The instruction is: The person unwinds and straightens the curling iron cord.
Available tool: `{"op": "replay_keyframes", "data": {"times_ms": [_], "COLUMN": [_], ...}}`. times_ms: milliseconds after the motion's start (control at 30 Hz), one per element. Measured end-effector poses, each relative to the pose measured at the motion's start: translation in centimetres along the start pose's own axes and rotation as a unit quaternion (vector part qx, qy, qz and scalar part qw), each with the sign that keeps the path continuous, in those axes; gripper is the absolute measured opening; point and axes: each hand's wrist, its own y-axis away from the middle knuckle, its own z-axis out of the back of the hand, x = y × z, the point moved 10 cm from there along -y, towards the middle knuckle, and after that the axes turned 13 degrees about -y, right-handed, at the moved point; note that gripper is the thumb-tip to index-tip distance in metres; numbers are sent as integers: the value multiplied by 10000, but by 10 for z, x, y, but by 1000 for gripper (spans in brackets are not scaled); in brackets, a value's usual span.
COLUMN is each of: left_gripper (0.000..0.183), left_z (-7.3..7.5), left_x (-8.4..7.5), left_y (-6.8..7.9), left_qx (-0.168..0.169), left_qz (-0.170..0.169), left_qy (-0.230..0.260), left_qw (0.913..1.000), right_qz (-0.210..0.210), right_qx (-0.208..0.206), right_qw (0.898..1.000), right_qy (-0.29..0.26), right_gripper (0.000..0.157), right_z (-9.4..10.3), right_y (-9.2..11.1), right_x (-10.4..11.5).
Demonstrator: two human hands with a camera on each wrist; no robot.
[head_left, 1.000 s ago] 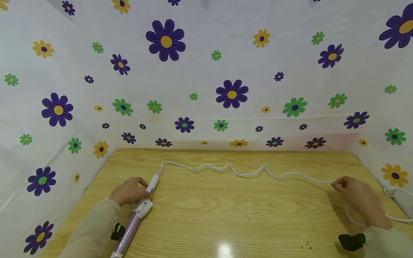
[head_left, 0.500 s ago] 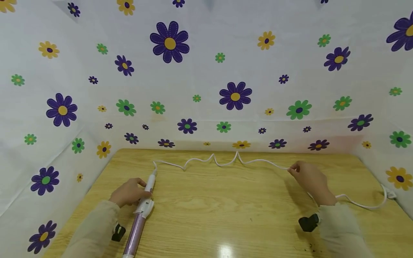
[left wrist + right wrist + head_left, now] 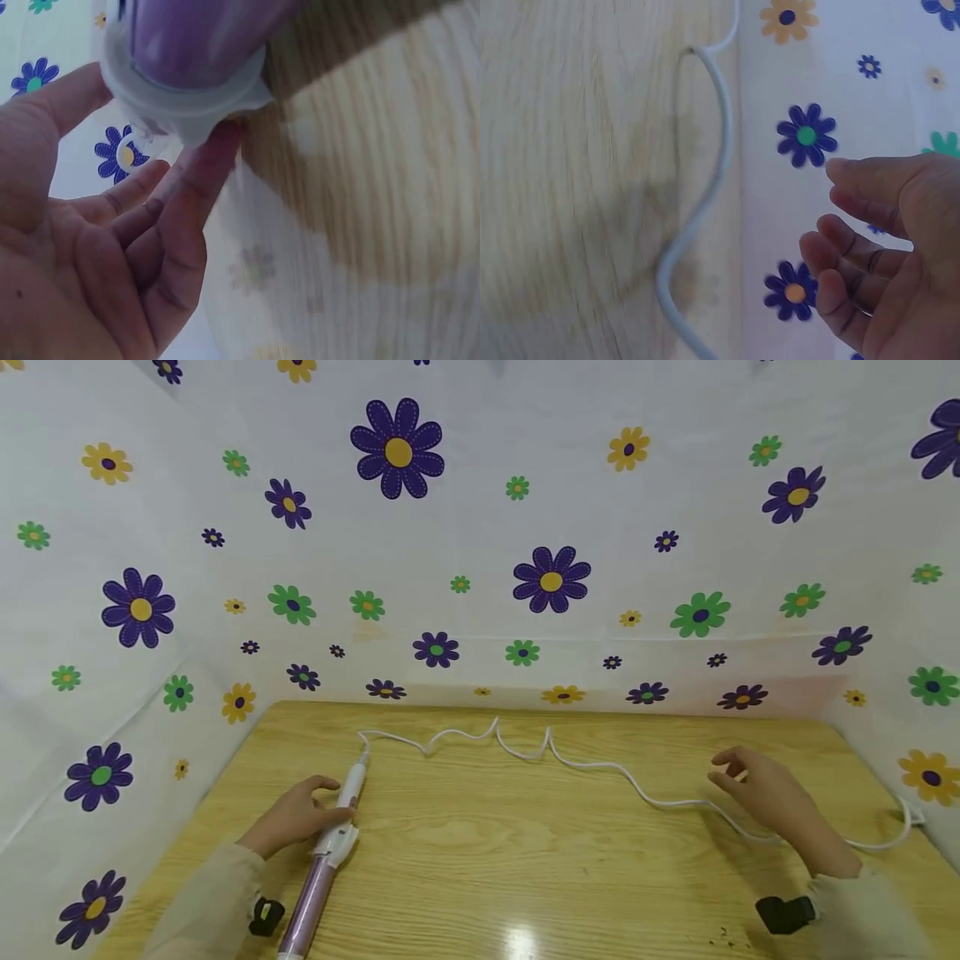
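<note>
A curling iron [image 3: 309, 902] with a white handle and a purple barrel lies slanted at the left of the wooden table. My left hand [image 3: 294, 817] grips its white handle between thumb and fingers. Up close in the left wrist view, the fingers [image 3: 206, 161] meet the white part by the purple barrel. From the handle's far end a white cord [image 3: 600, 765] runs in waves across the table to the right. My right hand [image 3: 772, 802] hovers over the cord's right stretch, fingers loosely bent and holding nothing. In the right wrist view the cord [image 3: 723, 127] lies apart from the fingertips.
A flower-printed white sheet [image 3: 465, 535] stands around the back and sides of the table [image 3: 480, 860]. At the right edge the cord bends round by a white plug-like piece [image 3: 917, 812]. Small dark specks [image 3: 720, 937] lie near the front right.
My right hand carried the cord leftward, then let go of it and drew back to the right. The cord's right part now lies nearer the front. The left hand keeps its hold.
</note>
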Motion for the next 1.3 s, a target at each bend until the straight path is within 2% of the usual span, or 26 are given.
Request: {"op": "replay_keyframes", "data": {"times_ms": [133,233,333,433,567,633,700,800,900,1133,1300], "left_gripper": [77,76,75,74,65,60,58,57,58,58,58], "left_z": [0,1,-1,-4,-7,-7,-8,-8,-9,-12,-16], "left_x": [5,5,5,2,-3,-5,-7,-9,-10,-9,-9], "left_y": [5,10,14,17,18,17,16,16,16,17,18], "left_qx": [254,597,920,1192,1333,1349,1358,1367,1313,1170,1183], "left_qz": [-256,-605,-857,-1036,-1183,-1190,-1178,-1130,-1062,-1065,-1095], "left_qy": [480,710,629,450,197,152,179,293,369,417,465], "left_qw": [9982,9939,9901,9864,9838,9836,9835,9837,9849,9865,9858], "right_qz": [-1,-100,-194,-359,-668,-714,-565,-311,-130,-55,-148], "right_qx": [120,261,450,761,1121,1148,1062,887,633,223,215], "right_qw": [9999,9996,9987,9960,9906,9895,9904,9911,9921,9961,9974], "right_qy": [-63,10,142,290,417,511,677,942,1072,855,676], "right_gripper": [40,42,42,41,42,38,31,21,19,19,21], "right_z": [17,25,26,18,6,3,2,1,-2,-19,-33], "right_y": [22,38,51,61,67,64,58,47,36,10,-3], "right_x": [-10,-22,-35,-51,-72,-76,-75,-65,-51,-17,-5]}}
